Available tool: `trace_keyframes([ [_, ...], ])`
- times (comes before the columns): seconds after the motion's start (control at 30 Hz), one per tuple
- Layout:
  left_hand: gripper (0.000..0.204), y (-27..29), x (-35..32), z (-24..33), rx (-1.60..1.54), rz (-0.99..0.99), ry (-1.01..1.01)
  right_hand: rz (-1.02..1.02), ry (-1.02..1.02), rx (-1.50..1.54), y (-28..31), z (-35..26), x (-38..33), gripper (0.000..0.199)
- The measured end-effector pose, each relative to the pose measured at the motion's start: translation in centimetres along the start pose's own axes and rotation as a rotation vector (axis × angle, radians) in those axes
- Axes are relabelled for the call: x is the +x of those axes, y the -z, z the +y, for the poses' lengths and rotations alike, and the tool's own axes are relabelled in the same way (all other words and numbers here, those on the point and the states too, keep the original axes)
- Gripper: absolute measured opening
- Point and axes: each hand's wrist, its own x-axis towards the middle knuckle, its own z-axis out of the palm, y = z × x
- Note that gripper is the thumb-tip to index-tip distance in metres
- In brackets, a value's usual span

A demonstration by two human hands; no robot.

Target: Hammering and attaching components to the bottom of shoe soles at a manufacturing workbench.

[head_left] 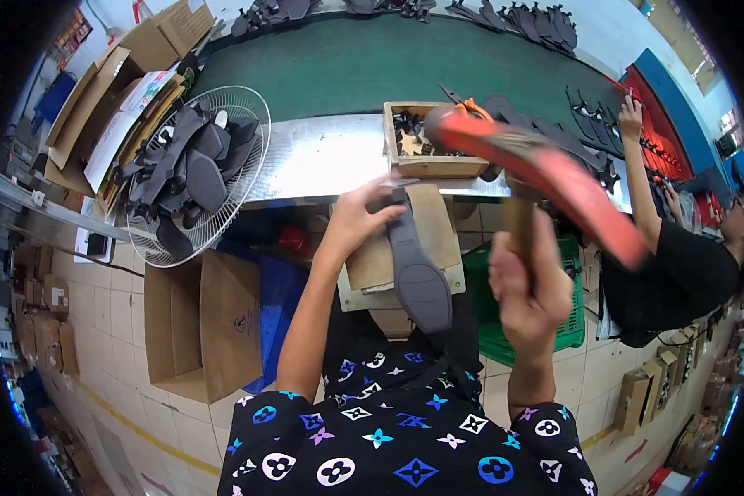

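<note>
My left hand (pixel 362 217) presses the top end of a dark grey sandal sole (pixel 417 269) flat on a worn wooden block (pixel 441 227) in front of me. My right hand (pixel 527 285) grips a wooden handle (pixel 518 227) and holds up a tool with a long orange-red head (pixel 554 169), blurred, above and to the right of the sole. Black straps hang from the sole's lower end over my lap.
A wire fan guard (pixel 252 178) holds several dark soles at left. A small wooden box (pixel 430 161) of black parts sits on the metal bench edge by a green belt (pixel 372 62). Cardboard boxes (pixel 202 322) stand at left. Another person (pixel 670 273) works at right beside a green crate (pixel 570 326).
</note>
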Motion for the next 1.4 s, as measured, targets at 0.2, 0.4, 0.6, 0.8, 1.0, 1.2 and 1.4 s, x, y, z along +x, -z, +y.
trace_keyframes([
  [0.2, 0.121, -0.1, -0.8, 1.7, 0.467, -0.087, -0.008, -0.275, -0.080, -0.044, -4.4, 6.3, -2.0, 0.049],
  [0.4, 0.115, 0.7, -0.4, 2.2, 0.436, -0.124, 0.030, 0.159, -0.028, 0.298, -0.3, -0.1, -0.1, 0.034],
  [0.6, 0.044, -0.2, -1.0, 0.8, 0.545, 0.009, -0.181, -0.119, 0.085, -0.109, -2.6, 5.0, 0.1, 0.049],
  [0.8, 0.022, 0.4, -6.8, 8.4, -0.073, -0.183, -0.136, -0.222, 0.057, -0.178, -1.5, 5.5, 1.5, 0.053],
  [1.0, 0.021, 1.0, -11.7, 15.3, -0.562, -0.357, 0.162, -0.677, 0.107, -0.573, -4.7, 7.6, 0.0, 0.053],
  [1.2, 0.028, 1.4, -11.8, 15.6, -0.754, -0.529, 0.210, -0.835, 0.341, 0.261, 0.0, 4.4, 3.6, 0.051],
  [1.4, 0.026, 0.7, -11.2, 15.0, -0.864, -0.884, 0.132, -1.027, 0.333, 0.492, 1.2, 1.7, 4.1, 0.037],
])
